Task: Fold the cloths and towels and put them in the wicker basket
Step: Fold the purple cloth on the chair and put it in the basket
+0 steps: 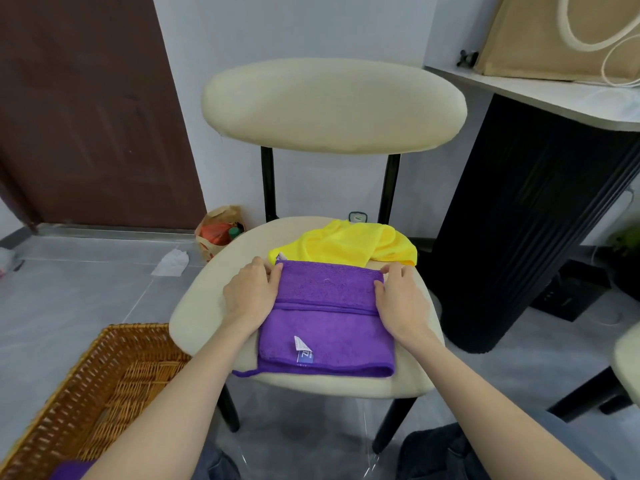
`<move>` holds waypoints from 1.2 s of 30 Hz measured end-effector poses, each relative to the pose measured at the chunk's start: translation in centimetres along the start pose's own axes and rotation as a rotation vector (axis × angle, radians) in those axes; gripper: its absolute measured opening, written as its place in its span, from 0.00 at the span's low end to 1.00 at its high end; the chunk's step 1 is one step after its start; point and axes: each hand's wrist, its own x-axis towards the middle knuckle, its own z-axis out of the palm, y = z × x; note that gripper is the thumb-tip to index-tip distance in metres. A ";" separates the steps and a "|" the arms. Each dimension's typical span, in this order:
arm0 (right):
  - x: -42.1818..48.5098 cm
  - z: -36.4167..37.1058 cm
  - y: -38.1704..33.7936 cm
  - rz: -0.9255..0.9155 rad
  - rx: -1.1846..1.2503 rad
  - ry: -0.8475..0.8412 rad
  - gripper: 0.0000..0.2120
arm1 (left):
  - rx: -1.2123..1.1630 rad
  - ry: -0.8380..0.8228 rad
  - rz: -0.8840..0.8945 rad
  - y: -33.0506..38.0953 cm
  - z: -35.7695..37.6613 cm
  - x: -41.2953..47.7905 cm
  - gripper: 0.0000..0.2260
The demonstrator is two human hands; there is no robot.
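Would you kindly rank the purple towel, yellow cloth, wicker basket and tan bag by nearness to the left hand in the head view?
1. Purple towel: left hand grips its edge.
2. Yellow cloth: just beyond that hand.
3. Wicker basket: down at lower left.
4. Tan bag: high up, far right.

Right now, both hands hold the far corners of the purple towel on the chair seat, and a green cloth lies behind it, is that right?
Not quite: behind it lies a yellow cloth, not a green one. The head view shows it; the left hand and right hand hold the far corners of the purple towel on the chair seat.
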 end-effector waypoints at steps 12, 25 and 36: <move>2.3 -1.5 1.1 0.294 0.332 -0.557 0.20 | -0.475 -0.702 -0.104 -0.5 -3.2 1.5 0.05; -0.1 -3.9 1.6 0.095 0.843 -0.286 0.15 | -0.710 -0.432 0.136 -1.4 -4.8 -1.0 0.12; -2.2 -5.4 2.6 0.420 1.007 -0.336 0.07 | -0.693 -0.429 -0.132 -0.3 -5.0 -4.2 0.05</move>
